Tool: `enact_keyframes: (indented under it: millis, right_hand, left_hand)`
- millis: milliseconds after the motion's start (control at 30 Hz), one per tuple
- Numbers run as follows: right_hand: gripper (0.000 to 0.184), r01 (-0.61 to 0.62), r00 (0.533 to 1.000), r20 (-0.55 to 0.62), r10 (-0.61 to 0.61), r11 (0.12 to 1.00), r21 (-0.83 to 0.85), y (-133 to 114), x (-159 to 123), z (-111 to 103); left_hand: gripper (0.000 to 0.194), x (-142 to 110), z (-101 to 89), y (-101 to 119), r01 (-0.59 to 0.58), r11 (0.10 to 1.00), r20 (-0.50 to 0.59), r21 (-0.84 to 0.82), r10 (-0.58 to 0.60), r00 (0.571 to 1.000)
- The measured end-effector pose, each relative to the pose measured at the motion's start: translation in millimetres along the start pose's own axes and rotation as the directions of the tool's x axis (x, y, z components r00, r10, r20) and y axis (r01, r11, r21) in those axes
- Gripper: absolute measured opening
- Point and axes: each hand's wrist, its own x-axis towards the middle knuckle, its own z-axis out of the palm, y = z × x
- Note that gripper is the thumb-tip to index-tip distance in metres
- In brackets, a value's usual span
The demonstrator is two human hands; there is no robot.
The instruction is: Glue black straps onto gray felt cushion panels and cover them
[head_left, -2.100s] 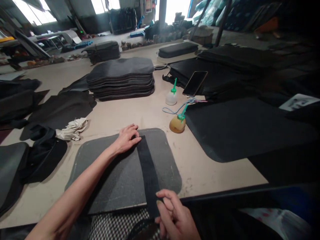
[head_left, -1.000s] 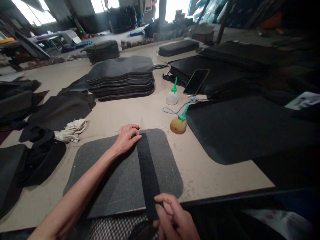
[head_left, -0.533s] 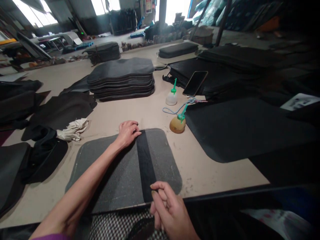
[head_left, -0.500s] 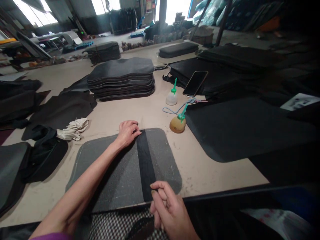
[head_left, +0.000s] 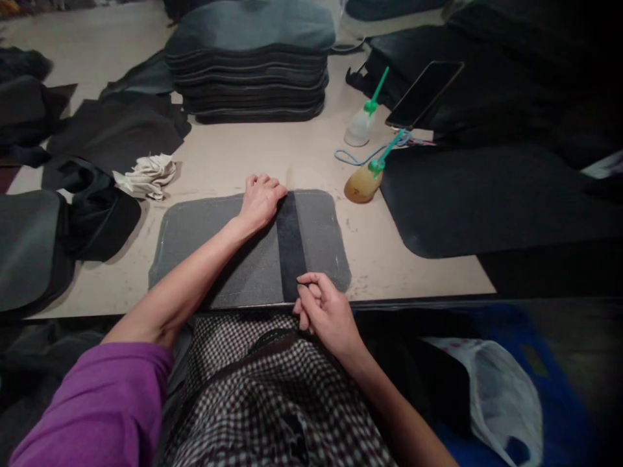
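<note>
Across a gray panel (head_left: 321, 240) on a pale surface (head_left: 243, 149), a black strip (head_left: 291, 246) runs lengthwise from far edge to near, between the left hand (head_left: 263, 201), fingers bent at its far end, and the right hand (head_left: 321, 308), loosely curled, pinching its near end.

Dim, soft light over the pale table (head_left: 423, 279); the right edge sinks into black, the far background blurs.

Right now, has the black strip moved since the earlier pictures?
Yes, away from the person: the black strip now reaches about to the far edge of the grey panel, where at first it stopped short.
</note>
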Motion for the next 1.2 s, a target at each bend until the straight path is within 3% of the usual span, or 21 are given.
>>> enact_keyframes:
  millis: [267, 433, 567, 700, 800, 933, 1067, 1200]
  right_hand:
    - [0.018, 0.077, 0.997, -0.013, -0.082, 0.976, -0.202, 3, -1, 5]
    - [0.019, 0.13, 0.99, 0.001, -0.144, 0.886, -0.446, 2, 2, 7]
    - [0.026, 0.168, 0.977, 0.02, -0.212, 0.71, -0.684, 0, 3, 10]
    - [0.03, 0.172, 0.966, 0.056, -0.254, 0.459, -0.872, 6, 3, 10]
    - [0.029, 0.198, 0.943, 0.109, -0.313, 0.268, -0.943, 14, 4, 9]
    - [0.033, 0.237, 0.913, 0.187, -0.363, 0.1, -0.966, 15, 4, 11]
    - [0.037, 0.273, 0.906, 0.257, -0.337, -0.001, -0.962, 17, 4, 14]
    - [0.037, 0.287, 0.894, 0.274, -0.355, -0.016, -0.958, 24, 6, 12]
  left_hand:
    - [0.031, -26, -16.5, 9, -0.021, 0.998, 0.019, 0.051, 0.02, 1.0]
    - [0.037, -39, -20.8, 17, -0.022, 0.999, 0.014, 0.049, 0.021, 1.0]
    - [0.039, -44, -25.1, 23, -0.004, 0.999, -0.002, 0.033, 0.004, 1.0]
    - [0.038, -43, -24.2, 23, 0.007, 1.0, -0.001, -0.003, -0.007, 1.0]
    - [0.033, -39, -15.9, 16, 0.02, 0.998, -0.024, -0.064, -0.021, 0.999]
    - [0.017, -31, -11.2, 6, 0.066, 0.986, -0.107, -0.154, -0.083, 0.991]
    - [0.014, -34, -32.7, -7, 0.166, 0.927, -0.149, -0.336, -0.226, 0.963]
    - [0.019, -69, -74.4, -50, 0.239, 0.919, -0.178, -0.313, -0.304, 0.936]
